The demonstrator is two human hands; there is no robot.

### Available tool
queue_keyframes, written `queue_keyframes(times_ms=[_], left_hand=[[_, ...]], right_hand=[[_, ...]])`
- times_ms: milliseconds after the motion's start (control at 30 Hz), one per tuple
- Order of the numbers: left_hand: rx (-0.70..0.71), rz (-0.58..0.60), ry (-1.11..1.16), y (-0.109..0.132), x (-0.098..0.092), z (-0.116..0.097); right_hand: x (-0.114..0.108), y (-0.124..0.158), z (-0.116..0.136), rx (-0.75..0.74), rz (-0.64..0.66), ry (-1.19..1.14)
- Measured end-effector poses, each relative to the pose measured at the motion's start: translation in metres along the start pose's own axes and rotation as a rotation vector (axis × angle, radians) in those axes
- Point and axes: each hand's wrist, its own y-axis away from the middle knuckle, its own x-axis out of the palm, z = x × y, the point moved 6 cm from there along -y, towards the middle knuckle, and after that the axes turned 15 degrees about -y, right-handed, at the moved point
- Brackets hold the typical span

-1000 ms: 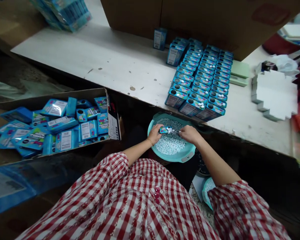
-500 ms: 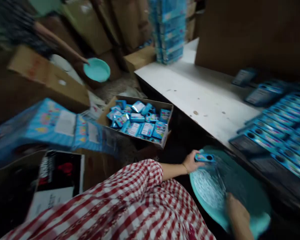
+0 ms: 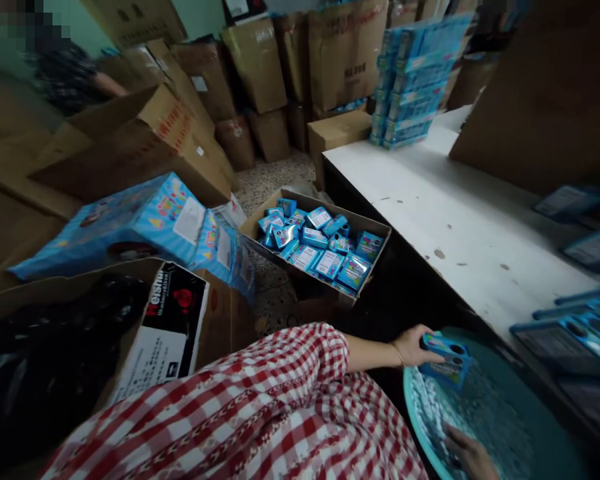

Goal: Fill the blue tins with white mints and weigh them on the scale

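Left hand [image 3: 414, 346] pinches a blue box [image 3: 450, 363] over the basin [image 3: 507, 365] (likely to catch spills); the right hand's [image 3: 469, 451] grip I cannot tell.

A long white surface [image 3: 395, 200] is marked by small worn patches near its front edge. At its far end, a tall stack of blue packs [image 3: 413, 87] is borne. A large brown cardboard piece [image 3: 540, 93] is stood along its back, and a lone blue box [image 3: 570, 202] is placed beside that. At the near right, rows of blue boxes [image 3: 570, 343] are set out, cut off by the view's edge. Cardboard cartons [image 3: 233, 143] are carried by the speckled floor [image 3: 285, 170].
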Motion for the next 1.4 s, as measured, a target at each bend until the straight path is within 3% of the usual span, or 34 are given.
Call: queue_keyframes(times_ms=[133,267,367,533,633,767,900,1000,1133,1233,1300,1400], left_hand=[[0.063,-0.026,0.053,0.003,-0.015,-0.012],[0.135,-0.043,-0.003,0.006,-0.018,-0.023],[0.197,-0.024,-0.077,0.005,-0.011,-0.028],[0.34,0.124,-0.244,0.01,0.019,-0.034],[0.416,0.159,-0.333,0.014,0.032,-0.037],[0.469,0.152,-0.421,0.014,0.041,-0.038],[0.472,0.154,-0.467,0.012,0.047,-0.033],[0.468,0.145,-0.477,0.011,0.05,-0.03],[0.45,0.12,-0.439,0.01,0.044,-0.028],[0.399,0.031,-0.37,0.007,0.029,-0.024],[0.35,-0.047,-0.331,0.004,0.018,-0.016],[0.282,-0.1,-0.3,0.001,0.012,-0.002]], right_hand=[[-0.015,0.029,0.011,0.109,-0.014,-0.219],[-0.044,0.069,0.039,0.118,-0.081,-0.343],[-0.064,0.096,0.063,0.112,-0.068,-0.394],[-0.089,0.117,0.09,0.071,-0.021,-0.454],[-0.097,0.115,0.1,0.071,-0.01,-0.328],[-0.104,0.104,0.13,0.052,-0.059,0.049],[-0.099,0.095,0.168,0.048,-0.095,0.451],[-0.097,0.094,0.181,0.12,-0.13,0.59],[-0.108,0.104,0.169,0.108,-0.187,0.583],[-0.114,0.104,0.136,0.085,-0.249,0.472],[-0.107,0.092,0.104,0.169,-0.28,0.452],[-0.078,0.065,0.066,0.279,-0.283,0.525]])
